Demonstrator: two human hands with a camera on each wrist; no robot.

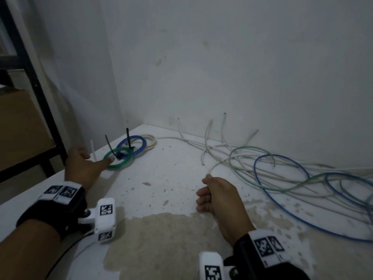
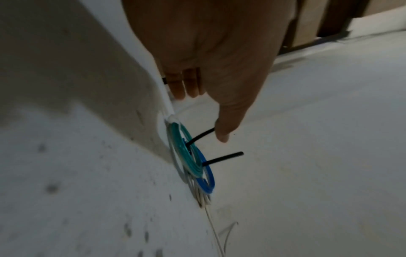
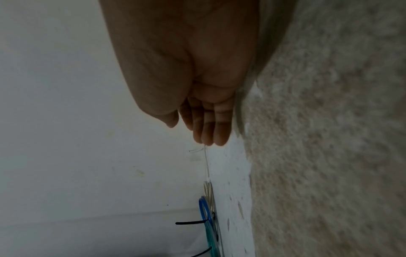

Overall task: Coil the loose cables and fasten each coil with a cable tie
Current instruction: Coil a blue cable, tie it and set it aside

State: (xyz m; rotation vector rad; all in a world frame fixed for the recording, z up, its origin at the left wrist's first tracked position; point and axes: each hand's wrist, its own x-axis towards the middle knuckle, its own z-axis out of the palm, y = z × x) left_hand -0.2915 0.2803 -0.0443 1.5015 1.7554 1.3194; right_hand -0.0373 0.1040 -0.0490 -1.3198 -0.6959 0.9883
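Note:
Three tied coils lie at the table's far left: a green coil [image 1: 119, 159], a blue coil [image 1: 133, 146] and a white coil [image 1: 151, 141]. Black cable ties [image 1: 109, 146] stick up from them. My left hand [image 1: 90, 162] lies beside them with fingers relaxed, its thumb tip touching the green coil [image 2: 182, 156]. A white cable tie [image 1: 92, 151] stands upright by that hand's fingers. My right hand [image 1: 203, 188] is curled round the end of a thin white cable [image 1: 215, 167], which leaves its fingertips [image 3: 208, 139] in the right wrist view. Loose white, green and blue cables [image 1: 282, 174] sprawl at the right.
The white table [image 1: 161, 178] has a worn beige patch [image 1: 171, 239] near me and meets white walls at the back. Left of the table stand a black shelf frame [image 1: 34, 83] and a brown cardboard box [image 1: 20, 128]. Several cable ends lean on the back wall.

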